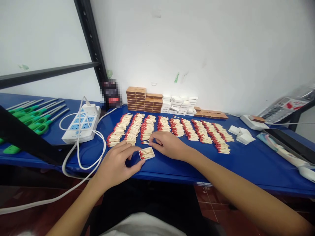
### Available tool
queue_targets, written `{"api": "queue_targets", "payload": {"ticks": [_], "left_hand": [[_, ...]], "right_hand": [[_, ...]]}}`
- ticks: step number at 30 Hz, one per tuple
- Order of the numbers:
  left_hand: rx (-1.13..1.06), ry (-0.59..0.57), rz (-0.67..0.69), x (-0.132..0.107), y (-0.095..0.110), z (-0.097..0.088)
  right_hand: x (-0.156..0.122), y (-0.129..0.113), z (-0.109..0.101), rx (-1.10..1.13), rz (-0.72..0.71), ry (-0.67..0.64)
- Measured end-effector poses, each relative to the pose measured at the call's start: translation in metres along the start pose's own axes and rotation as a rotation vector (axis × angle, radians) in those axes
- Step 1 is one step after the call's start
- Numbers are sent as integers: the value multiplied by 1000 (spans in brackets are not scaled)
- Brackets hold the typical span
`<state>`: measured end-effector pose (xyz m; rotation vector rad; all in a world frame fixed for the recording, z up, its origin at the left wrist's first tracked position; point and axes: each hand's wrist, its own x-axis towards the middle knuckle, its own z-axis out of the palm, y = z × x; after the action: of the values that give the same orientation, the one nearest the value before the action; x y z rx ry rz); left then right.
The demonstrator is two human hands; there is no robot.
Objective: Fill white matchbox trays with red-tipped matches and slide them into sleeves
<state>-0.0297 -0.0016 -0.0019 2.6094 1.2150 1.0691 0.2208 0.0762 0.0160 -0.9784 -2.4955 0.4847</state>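
Observation:
A small white matchbox tray (147,153) with red-tipped matches in it lies on the blue table (246,164) near the front edge. My left hand (118,165) pinches the tray's left side between thumb and fingers. My right hand (167,144) rests palm down just behind the tray, its fingertips closed on a few matches at the near end of the rows of matches (172,127). Those rows of red-tipped matches stretch across the table behind both hands.
Stacks of brown matchbox sleeves (144,100) and white trays (179,104) stand against the wall. A white power strip (82,123) with looping cable lies left, green-handled scissors (36,118) beyond it. Loose white trays (242,135) lie on the right. A black shelf frame (91,39) rises at the left.

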Motion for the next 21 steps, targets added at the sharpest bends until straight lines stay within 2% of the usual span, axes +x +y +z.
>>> {"api": "queue_targets", "payload": {"ticks": [21], "left_hand": [[11, -8, -4, -2, -1, 0]], "right_hand": [[3, 5, 3, 0, 46, -27]]}}
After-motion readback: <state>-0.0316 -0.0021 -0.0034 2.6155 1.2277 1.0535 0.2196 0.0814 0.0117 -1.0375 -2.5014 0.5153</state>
